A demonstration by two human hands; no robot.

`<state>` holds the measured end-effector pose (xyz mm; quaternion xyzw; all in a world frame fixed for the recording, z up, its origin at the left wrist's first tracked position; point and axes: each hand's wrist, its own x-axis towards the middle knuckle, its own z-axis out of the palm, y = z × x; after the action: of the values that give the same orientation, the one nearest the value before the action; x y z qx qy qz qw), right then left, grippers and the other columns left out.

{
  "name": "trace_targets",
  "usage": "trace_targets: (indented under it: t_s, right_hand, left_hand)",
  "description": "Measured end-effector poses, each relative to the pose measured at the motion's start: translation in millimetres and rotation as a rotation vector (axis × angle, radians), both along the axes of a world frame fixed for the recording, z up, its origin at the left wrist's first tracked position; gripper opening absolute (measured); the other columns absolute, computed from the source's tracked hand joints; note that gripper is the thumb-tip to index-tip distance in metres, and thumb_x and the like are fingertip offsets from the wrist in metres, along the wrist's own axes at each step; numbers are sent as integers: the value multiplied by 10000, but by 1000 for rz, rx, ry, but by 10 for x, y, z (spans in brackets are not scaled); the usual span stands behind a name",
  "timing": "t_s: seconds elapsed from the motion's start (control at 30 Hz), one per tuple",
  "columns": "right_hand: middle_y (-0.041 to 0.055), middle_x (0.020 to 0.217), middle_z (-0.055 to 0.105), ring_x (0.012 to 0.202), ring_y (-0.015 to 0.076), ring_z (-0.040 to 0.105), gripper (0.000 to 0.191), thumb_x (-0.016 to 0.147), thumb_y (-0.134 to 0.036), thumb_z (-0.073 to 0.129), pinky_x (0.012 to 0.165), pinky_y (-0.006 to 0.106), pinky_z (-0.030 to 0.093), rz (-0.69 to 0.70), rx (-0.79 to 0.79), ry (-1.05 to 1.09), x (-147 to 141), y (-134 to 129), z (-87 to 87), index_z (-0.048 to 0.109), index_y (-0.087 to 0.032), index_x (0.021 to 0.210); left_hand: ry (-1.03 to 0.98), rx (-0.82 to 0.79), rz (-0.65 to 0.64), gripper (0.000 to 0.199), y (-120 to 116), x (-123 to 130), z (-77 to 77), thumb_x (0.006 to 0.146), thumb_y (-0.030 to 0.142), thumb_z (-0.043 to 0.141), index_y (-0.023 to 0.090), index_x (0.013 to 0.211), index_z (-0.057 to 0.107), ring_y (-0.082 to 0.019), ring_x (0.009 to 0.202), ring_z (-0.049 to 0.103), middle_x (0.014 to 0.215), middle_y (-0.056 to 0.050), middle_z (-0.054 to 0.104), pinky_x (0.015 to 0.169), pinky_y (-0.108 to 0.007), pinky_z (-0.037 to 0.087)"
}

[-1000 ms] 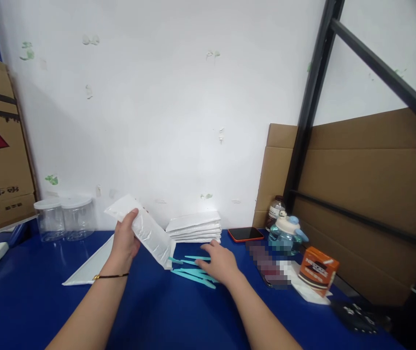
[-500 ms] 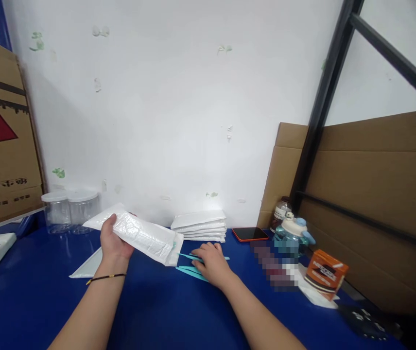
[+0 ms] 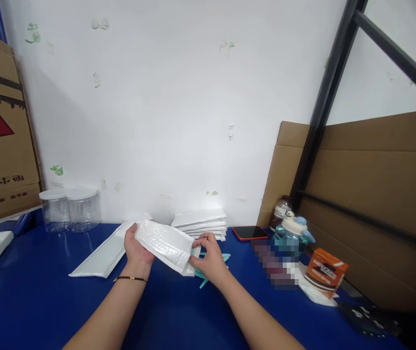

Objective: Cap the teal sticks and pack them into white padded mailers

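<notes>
My left hand [image 3: 138, 249] is closed round a white padded mailer [image 3: 164, 244], which tilts down to the right above the table. At its open end my right hand [image 3: 211, 257] pinches, thumb and fingers at the edge; a bit of teal shows in the opening. Thin teal plastic strips [image 3: 201, 281] lie under and beside the right hand, partly hidden by it; their exact kind is unclear. Behind the left hand another white padded mailer [image 3: 96, 257] lies flat. A stack of white padded mailers [image 3: 200, 219] sits behind the hands, against the wall.
Two clear lidded jars [image 3: 82, 210] stand at the back left. On the right are a phone [image 3: 250, 233], a brown-capped bottle [image 3: 280, 214], a teal bottle [image 3: 291, 236] and an orange box [image 3: 325, 272]. Cardboard [image 3: 375, 204] and a dark metal post [image 3: 315, 131] bound the right side.
My left hand has moved right and slightly down with the mailer. My right hand has gone from resting over the teal strips to pinching at the mailer's open end.
</notes>
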<state>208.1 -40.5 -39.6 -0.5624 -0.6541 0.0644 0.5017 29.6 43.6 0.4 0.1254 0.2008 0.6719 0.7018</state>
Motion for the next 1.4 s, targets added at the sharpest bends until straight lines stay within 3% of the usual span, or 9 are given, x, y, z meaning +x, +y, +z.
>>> trace_targets:
  t_s: [0.13, 0.23, 0.47, 0.67, 0.93, 1.1, 1.23, 1.33, 1.4]
  right_hand:
    - [39, 958, 488, 922, 188, 523, 106, 636, -186, 665, 846, 291, 417, 51, -66, 23, 0, -1, 14, 582, -186, 701]
    - [46, 1006, 500, 940, 191, 521, 113, 651, -179, 651, 835, 286, 412, 66, -33, -50, 14, -5, 13, 590, -185, 746]
    - [52, 1197, 502, 1042, 221, 467, 177, 730, -117, 563, 868, 346, 330, 29, 34, -566, 63, -41, -3, 584, -192, 889]
    - [92, 1255, 463, 1087, 263, 416, 237, 763, -182, 601, 893, 394, 301, 6, 59, -731, 14, -121, 90, 538, -185, 991]
    - [72, 1208, 475, 1079, 231, 416, 234, 799, -259, 553, 894, 359, 311, 49, 0, -625, -76, -127, 23, 524, -202, 1023]
    - [77, 1135, 481, 1015, 224, 438, 240, 770, -175, 525, 836, 345, 332, 10, -51, -572, -124, -82, -67, 521, -195, 1009]
    - [86, 1058, 491, 964, 235, 446, 200, 757, -148, 499, 800, 355, 352, -43, -53, -587, -127, -65, -95, 514, -182, 954]
    - [94, 1030, 482, 918, 231, 475, 181, 781, -134, 454, 777, 349, 378, -67, -69, -561, -106, -41, -112, 502, -173, 951]
    - [97, 1020, 470, 839, 210, 509, 166, 805, -127, 417, 736, 327, 398, -76, -97, -529, -88, -18, -120, 493, -162, 948]
  left_hand:
    - [-26, -28, -49, 280, -6, 53, -44, 728, 331, 418, 120, 738, 602, -220, 644, 592, 651, -73, 612, 691, -364, 502]
    - [-33, -40, -42, 276, -14, 89, -68, 734, 325, 420, 122, 749, 605, -214, 641, 596, 663, -72, 617, 692, -355, 503]
    - [-35, -62, 1, 259, 7, 125, -126, 756, 288, 399, 133, 759, 606, -206, 642, 613, 684, -64, 636, 708, -347, 505]
    - [10, -48, 79, 304, 106, 62, -207, 743, 317, 383, 144, 840, 614, -220, 660, 612, 683, -60, 629, 709, -356, 501]
    - [21, -45, 85, 373, 85, 90, -227, 744, 349, 379, 141, 944, 616, -235, 707, 623, 722, -71, 644, 720, -361, 497]
    - [-9, -64, 57, 362, 22, 148, -183, 749, 354, 392, 137, 925, 622, -248, 728, 633, 726, -78, 650, 721, -375, 502]
    - [-1, -16, -52, 299, -49, 164, -95, 753, 334, 464, 123, 898, 617, -258, 748, 641, 756, -96, 660, 729, -398, 511]
    - [145, 31, -238, 212, -135, 214, -66, 718, 175, 575, 136, 924, 610, -242, 760, 651, 810, -104, 666, 738, -385, 518]
    - [252, 64, -341, 291, -193, 275, -80, 693, 77, 607, 158, 973, 604, -240, 777, 657, 867, -114, 667, 727, -386, 522]
